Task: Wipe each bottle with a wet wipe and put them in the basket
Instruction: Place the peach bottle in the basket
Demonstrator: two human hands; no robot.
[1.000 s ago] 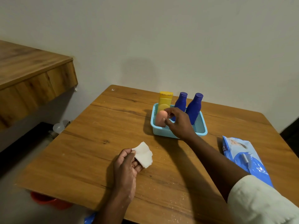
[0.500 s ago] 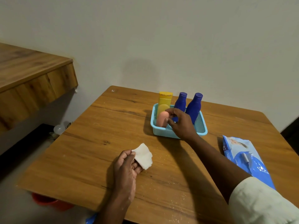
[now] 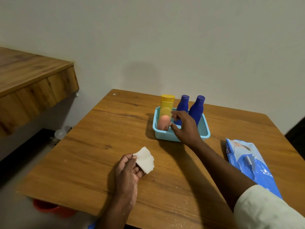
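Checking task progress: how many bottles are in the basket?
4, all upright in the basket: yellow bottle back left, peach bottle in front of it, two blue bottles at the back. None visible on the table.

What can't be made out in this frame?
- Basket floor and bottle bases: head view, hidden by its wall and the right hand.
- Wipe pack print: too small.
- Red object under the table: hidden by the table edge.
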